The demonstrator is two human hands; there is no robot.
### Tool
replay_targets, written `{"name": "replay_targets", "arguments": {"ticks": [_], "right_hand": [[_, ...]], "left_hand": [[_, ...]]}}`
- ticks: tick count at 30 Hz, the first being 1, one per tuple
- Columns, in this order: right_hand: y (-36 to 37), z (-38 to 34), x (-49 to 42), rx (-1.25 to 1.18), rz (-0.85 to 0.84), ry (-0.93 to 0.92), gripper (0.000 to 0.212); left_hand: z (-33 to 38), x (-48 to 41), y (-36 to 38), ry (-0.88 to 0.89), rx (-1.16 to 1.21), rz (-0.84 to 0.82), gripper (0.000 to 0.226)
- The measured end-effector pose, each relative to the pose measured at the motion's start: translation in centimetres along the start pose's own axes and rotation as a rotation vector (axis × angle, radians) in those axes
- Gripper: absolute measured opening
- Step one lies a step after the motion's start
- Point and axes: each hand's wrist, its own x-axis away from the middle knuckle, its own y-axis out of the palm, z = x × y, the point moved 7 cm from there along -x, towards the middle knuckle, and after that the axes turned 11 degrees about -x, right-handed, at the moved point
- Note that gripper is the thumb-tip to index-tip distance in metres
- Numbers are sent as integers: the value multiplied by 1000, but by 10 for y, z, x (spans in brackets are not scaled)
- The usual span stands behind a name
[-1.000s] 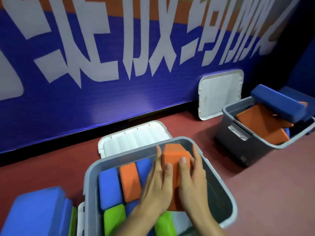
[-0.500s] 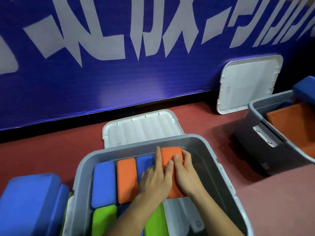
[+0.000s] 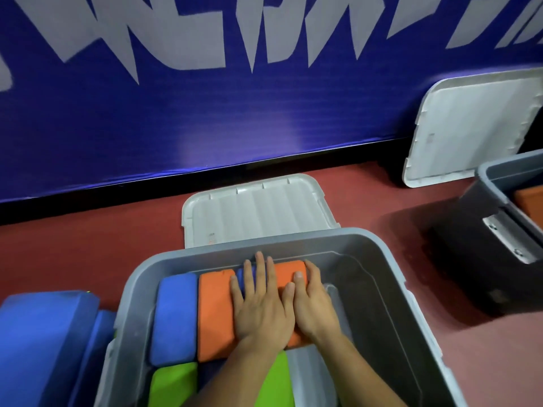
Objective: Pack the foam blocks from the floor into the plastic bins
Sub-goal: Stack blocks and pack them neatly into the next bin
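A grey plastic bin [image 3: 296, 241] stands in front of me with foam blocks packed on edge in it. From the left stand a blue block [image 3: 173, 315], an orange block [image 3: 214, 312], a mostly hidden blue one [image 3: 245, 274], then another orange block [image 3: 289, 270]. Two green blocks [image 3: 172, 383] lie nearer me. My left hand [image 3: 260, 304] lies flat on the blocks, fingers spread. My right hand [image 3: 313, 301] presses flat on the rightmost orange block. Neither hand grips anything. The bin's right part shows bare floor.
A white lid [image 3: 255, 210] lies on the red floor behind the bin. A second white lid [image 3: 470, 124] leans on the blue wall. A second grey bin [image 3: 499, 218] with an orange block stands at right. Large blue foam blocks [image 3: 44, 342] sit at left.
Both hands lowered the orange block from above the rim into the bin beside the others and now lie flat on it. The view shifted left and down.
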Motion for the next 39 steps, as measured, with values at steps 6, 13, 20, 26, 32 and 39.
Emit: {"name": "replay_targets", "arguments": {"ticks": [6,13,20,26,32,39], "right_hand": [[2,0,1,81,-14,5,55],[5,-52,51,296,336,-269,72],[134,-119,126,72,149,-537,65],[268,-132,179,10,-188,-543,58],[352,-101,208,24,-357,-400,52],[392,-64,206,17,-458,-87,69]], "left_hand": [[-1,2,1,10,-46,43,74],[-66,42,-61,203,4,148,68],[-237,94,-88,58,-100,137,68],[-356,123,-72,-118,-141,39,76],[-424,141,-45,-246,-100,6,68],[-479,158,-26,-450,45,-94,79]]}}
